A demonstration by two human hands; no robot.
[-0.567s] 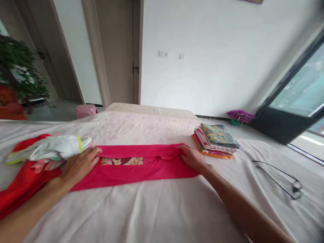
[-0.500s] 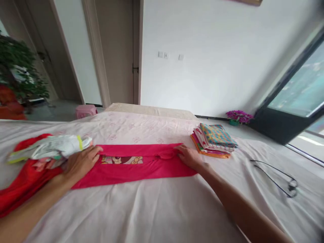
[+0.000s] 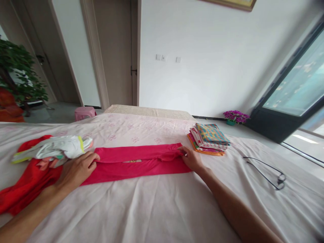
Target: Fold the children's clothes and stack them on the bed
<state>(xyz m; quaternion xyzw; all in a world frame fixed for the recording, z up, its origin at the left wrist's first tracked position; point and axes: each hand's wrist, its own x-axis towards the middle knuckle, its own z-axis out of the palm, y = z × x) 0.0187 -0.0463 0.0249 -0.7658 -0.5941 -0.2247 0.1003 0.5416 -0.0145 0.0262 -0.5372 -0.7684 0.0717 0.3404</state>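
A bright pink garment point(image 3: 136, 170) lies in a long strip across the bed, its upper edge turned down over most of a printed picture. At its left end, my left hand point(image 3: 82, 168) pinches the turned-down edge, fingers closed. My right hand point(image 3: 191, 158) grips the opposite end with thumb and fingers together; the cloth bunches a little beside it. Beside my left wrist lies a loose heap of clothes, a white garment with yellow trim point(image 3: 64, 146) on top of a red one point(image 3: 37, 179).
A stack of folded clothes point(image 3: 210, 136) stands beyond my right hand. Eyeglasses point(image 3: 277, 175) lie on the pale bedsheet point(image 3: 141, 209) at the right. Past the bed are a pink stool point(image 3: 84, 113), a pot of purple flowers point(image 3: 235, 116) and a leafy plant point(image 3: 20, 71).
Both hands have drawn the garment's upper edge down toward me, so the fold is wider and covers most of the printed picture. The camera view has shifted slightly.
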